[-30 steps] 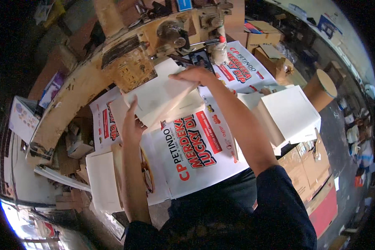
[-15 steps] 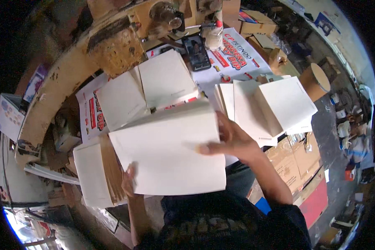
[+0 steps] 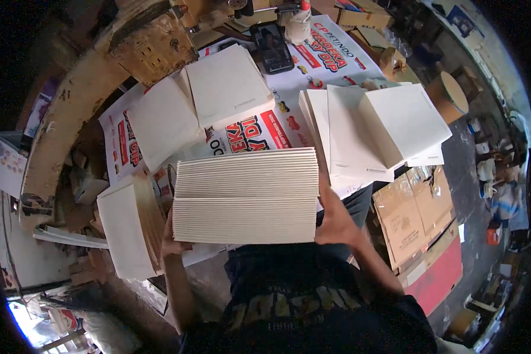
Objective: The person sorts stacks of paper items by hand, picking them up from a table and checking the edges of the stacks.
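Note:
Between my two hands I hold a thick stack of white folded paper (image 3: 246,197), its many layered edges facing up toward me. My left hand (image 3: 172,239) presses on the stack's left end, and my right hand (image 3: 337,219) is closed against its right end. Beyond it two white paper stacks, a left one (image 3: 162,121) and a right one (image 3: 227,85), lie side by side on a printed banner sheet (image 3: 321,59). To the right are fanned white sheets (image 3: 351,138) and a thick white block of paper (image 3: 406,121). Another paper stack (image 3: 124,230) stands near my left forearm.
A dark phone (image 3: 272,48) lies at the back of the banner, beside a whitish bottle (image 3: 299,28) with a red top. A worn machine part (image 3: 153,50) is at the upper left. Flattened cardboard (image 3: 410,215) lies at right, with a brown cylinder (image 3: 446,101) farther off.
The stack has turned from showing its broad white face to showing its layered edges. My right hand has moved from over its face to its right end.

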Motion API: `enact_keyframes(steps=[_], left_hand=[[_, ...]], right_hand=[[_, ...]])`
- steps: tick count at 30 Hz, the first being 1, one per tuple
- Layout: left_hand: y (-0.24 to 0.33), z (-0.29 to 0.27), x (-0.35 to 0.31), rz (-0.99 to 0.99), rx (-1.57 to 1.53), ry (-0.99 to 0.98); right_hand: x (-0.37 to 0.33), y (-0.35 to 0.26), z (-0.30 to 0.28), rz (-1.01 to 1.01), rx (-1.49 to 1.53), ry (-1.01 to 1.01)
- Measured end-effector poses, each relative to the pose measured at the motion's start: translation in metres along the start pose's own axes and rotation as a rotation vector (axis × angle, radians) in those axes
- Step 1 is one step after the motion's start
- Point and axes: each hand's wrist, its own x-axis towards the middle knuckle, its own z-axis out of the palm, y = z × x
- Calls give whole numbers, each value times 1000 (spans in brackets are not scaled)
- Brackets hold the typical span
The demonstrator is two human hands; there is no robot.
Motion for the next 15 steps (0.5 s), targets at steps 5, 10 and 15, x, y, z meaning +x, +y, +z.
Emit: enact_keyframes(steps=[5, 10, 15], left_hand=[[-69, 79, 36, 813, 1165, 416], [-150, 272, 65, 997, 2682, 587], [-180, 298, 146, 414, 3448, 374]], right_hand=[[-12, 19, 25, -132, -143, 65], [2, 4, 25, -47, 119, 87], [3, 10, 23, -54, 31, 132]])
